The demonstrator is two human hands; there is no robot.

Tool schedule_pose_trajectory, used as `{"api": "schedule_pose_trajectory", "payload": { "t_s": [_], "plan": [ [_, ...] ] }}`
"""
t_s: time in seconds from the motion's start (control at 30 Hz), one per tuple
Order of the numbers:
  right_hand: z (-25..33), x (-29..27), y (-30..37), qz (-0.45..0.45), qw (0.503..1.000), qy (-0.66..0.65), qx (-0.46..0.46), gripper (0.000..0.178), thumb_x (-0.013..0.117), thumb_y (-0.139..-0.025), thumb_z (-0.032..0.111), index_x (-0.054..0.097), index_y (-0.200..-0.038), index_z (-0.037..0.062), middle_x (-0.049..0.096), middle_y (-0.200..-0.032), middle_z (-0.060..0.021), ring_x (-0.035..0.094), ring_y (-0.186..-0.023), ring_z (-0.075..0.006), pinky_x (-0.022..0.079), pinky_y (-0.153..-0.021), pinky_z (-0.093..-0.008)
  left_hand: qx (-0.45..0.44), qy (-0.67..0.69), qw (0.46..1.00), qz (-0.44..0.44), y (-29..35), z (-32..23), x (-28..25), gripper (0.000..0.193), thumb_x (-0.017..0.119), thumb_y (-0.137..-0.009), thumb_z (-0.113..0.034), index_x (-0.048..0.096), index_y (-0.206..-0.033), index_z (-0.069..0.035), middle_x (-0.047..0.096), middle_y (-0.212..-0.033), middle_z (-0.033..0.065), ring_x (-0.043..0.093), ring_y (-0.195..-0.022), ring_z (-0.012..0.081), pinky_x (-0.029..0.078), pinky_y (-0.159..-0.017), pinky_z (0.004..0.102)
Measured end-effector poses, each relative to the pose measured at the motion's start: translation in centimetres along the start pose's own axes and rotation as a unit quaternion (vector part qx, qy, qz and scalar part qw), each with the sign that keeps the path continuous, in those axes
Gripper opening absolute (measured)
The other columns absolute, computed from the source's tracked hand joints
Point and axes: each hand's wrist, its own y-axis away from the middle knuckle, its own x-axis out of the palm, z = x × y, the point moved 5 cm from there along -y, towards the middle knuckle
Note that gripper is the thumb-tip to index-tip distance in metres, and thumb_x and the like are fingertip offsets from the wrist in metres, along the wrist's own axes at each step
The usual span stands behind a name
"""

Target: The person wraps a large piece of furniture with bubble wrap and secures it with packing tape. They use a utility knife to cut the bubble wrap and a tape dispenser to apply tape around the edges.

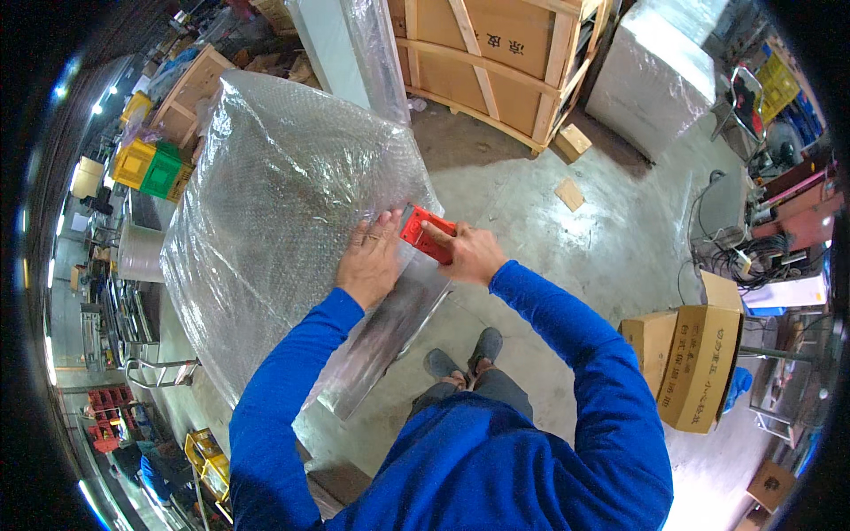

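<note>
A large boxy object under clear bubble wrap [292, 168] stands in front of me, its wrapped side running down toward my feet. My left hand [372, 261] lies flat on the wrap near its right-hand edge, fingers stretched out and close together. Just right of those fingertips, my right hand [474, 252] is closed around a red boxy hand tool [423, 234] with a dark end. The index finger lies along the tool's top. Its dark end meets the wrap near the edge; its exact kind and underside are hidden.
A wooden crate [487, 53] and a film-wrapped block [655, 80] stand beyond. Wood pieces [571, 195] lie on the floor. Cardboard boxes [699, 367] and coiled cables [761, 261] are on the right. Yellow and green crates [159, 168] sit at the left.
</note>
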Motion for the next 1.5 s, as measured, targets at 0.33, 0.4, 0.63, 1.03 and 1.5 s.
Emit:
{"api": "schedule_pose_trajectory", "payload": {
  "t_s": [0.33,0.4,0.63,1.03,1.5],
  "plan": [
    [-2.5,1.7,3.9,0.017,0.999,-0.002,0.045,0.084,0.072,-0.071,0.035,0.043,-0.149,0.0233,0.067,-0.096,-0.0223,0.069,-0.085,-0.0384,0.057,-0.072,-0.0482,0.011,-0.012,0.999,0.05,-1.3,-1.6,0.9,0.063,0.038,-0.095,-0.024,0.03,-0.153,0.0,0.018,-0.166,0.0095,0.01,-0.154,0.024,0.002,-0.125,0.0432],
    [-2.2,1.9,3.3,0.001,0.999,0.006,0.04,0.08,0.07,-0.072,0.032,0.045,-0.147,0.02,0.068,-0.096,-0.0225,0.069,-0.084,-0.0391,0.057,-0.072,-0.0491,0.021,-0.008,0.996,0.089,-1.8,-2.4,1.8,0.062,0.036,-0.096,-0.022,0.03,-0.154,0.0,0.018,-0.166,0.0104,0.011,-0.154,0.0247,0.004,-0.125,0.0425],
    [-0.5,1.1,3.1,0.03,0.998,0.0,0.061,0.078,0.071,-0.07,0.03,0.047,-0.144,0.0194,0.07,-0.087,-0.019,0.07,-0.08,-0.0394,0.057,-0.068,-0.051,0.056,-0.018,0.992,0.115,-1.5,-3.8,4.9,0.062,0.035,-0.097,-0.021,0.024,-0.155,0.0,0.016,-0.166,0.0126,0.012,-0.154,0.0259,0.008,-0.125,0.0415],
    [-2.9,11.8,-2.0,0.192,0.962,0.188,0.052,0.042,0.076,-0.07,0.031,0.071,-0.105,0.0094,0.073,-0.085,-0.0157,0.072,-0.08,-0.0353,0.058,-0.065,-0.0483,0.092,-0.109,0.986,0.089,-4.5,-7.1,13.0,0.068,0.042,-0.095,-0.035,0.032,-0.152,0.003,0.027,-0.161,0.0161,0.021,-0.151,0.0297,0.007,-0.125,0.0426],
    [3.2,6.7,21.8,-0.133,0.929,-0.3,0.168,0.082,0.078,-0.066,0.03,0.054,-0.143,0.0235,0.062,-0.087,-0.0178,0.066,-0.074,-0.0359,0.055,-0.069,-0.0434,-0.281,0.817,0.229,0.449,5.8,-14.1,5.2,0.047,0.059,-0.097,-0.05,0.063,-0.112,-0.005,0.067,-0.1,0.0053,0.068,-0.086,0.017,0.055,-0.071,0.0325]
  ]
}}
